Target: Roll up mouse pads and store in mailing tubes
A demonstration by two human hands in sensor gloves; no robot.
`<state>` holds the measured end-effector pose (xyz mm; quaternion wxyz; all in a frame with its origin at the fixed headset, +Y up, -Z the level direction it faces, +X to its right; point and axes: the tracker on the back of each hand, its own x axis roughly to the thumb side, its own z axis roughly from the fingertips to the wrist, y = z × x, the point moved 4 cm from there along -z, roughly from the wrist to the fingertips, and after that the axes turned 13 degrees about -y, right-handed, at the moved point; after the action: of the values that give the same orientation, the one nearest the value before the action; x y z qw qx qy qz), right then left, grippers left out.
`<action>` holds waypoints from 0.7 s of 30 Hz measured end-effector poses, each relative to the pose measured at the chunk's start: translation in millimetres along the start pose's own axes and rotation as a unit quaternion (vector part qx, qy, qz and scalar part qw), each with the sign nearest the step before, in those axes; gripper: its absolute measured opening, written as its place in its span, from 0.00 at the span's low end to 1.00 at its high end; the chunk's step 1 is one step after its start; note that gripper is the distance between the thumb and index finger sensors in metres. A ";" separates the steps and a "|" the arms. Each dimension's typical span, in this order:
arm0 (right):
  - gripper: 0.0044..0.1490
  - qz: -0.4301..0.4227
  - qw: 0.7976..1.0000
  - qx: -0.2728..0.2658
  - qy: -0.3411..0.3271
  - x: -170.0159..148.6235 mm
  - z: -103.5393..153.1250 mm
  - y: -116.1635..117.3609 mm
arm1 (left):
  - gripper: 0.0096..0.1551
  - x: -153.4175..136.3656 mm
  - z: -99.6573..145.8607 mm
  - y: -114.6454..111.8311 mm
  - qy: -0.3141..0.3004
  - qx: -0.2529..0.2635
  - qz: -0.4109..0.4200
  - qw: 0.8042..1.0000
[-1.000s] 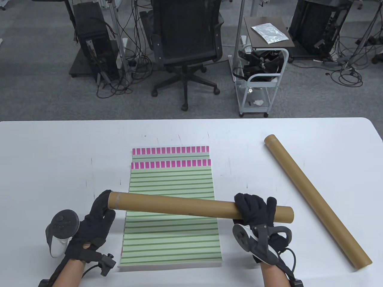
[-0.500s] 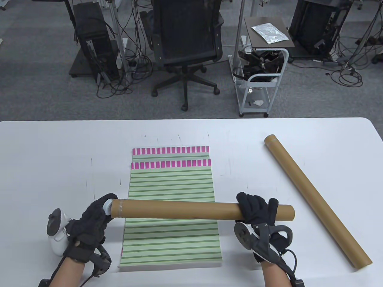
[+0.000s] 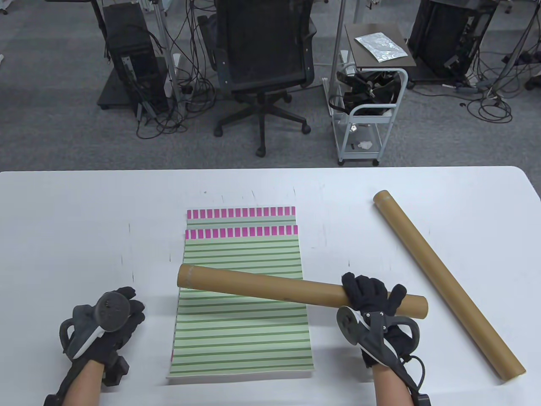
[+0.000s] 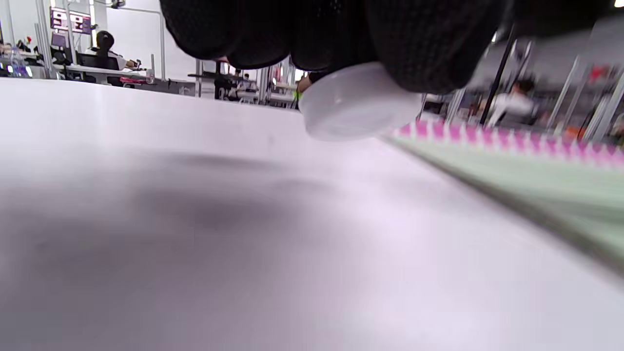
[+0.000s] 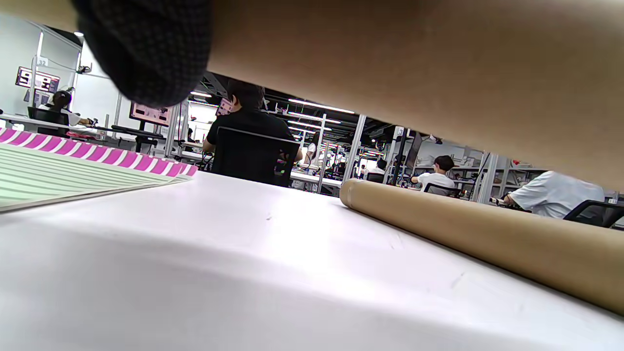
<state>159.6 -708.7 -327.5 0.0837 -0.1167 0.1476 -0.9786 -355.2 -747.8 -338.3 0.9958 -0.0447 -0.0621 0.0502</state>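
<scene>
Right hand [image 3: 372, 296], in a black sensor glove, wrapped around a long brown cardboard mailing tube [image 3: 270, 288] near its right end, fingers curled over the top and thumb on the near side. Tube raised above the white surface [image 3: 84, 220], crossing over the stack of green-striped mouse pads with pink-checked far edges [image 3: 243, 334], its left end over the stack's left edge and tilted slightly away. In the right wrist view, same tube [image 5: 414, 73] filling the top of the frame with a gloved fingertip [image 5: 146, 53] over it.

Left hand [image 3: 120, 325], also gloved, low over the surface just left of the stack, apart from the tube. In the left wrist view, fingers [image 4: 429, 44] curled around a round translucent white plastic end cap [image 4: 358, 102], held just above the surface.

Second brown cardboard mailing tube [image 3: 448, 283] lying diagonally on the right side of the surface, well apart from both hands, untouched. Mouse pads flat, not yet rolled.
</scene>
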 end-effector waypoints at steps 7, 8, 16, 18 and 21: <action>0.51 0.006 1.000 0.001 -0.004 1.0 -0.5 0.3 | 0.23 1.9 -5.4 -17.6 0.018 -0.076 -0.073 0.994; 0.51 0.008 1.000 0.002 -0.005 1.2 -0.5 0.3 | 0.23 2.5 -5.7 -18.1 0.018 -0.079 -0.075 0.994; 0.50 0.011 1.000 0.024 0.014 -7.3 -0.7 8.1 | 0.35 11.8 2.1 1.4 0.000 0.007 -0.049 0.999; 0.51 0.003 0.998 0.045 0.039 -14.7 -0.6 15.2 | 0.38 20.7 3.3 6.6 -0.024 0.028 -0.021 0.999; 0.51 0.004 0.994 0.070 0.085 -27.7 0.7 23.7 | 0.39 31.1 4.5 8.8 -0.048 0.041 -0.012 0.998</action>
<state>189.4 -725.7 -339.9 0.0822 -0.0263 0.0856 -0.9926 -325.8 -735.4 -331.0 0.9931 -0.0009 -0.1087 0.0430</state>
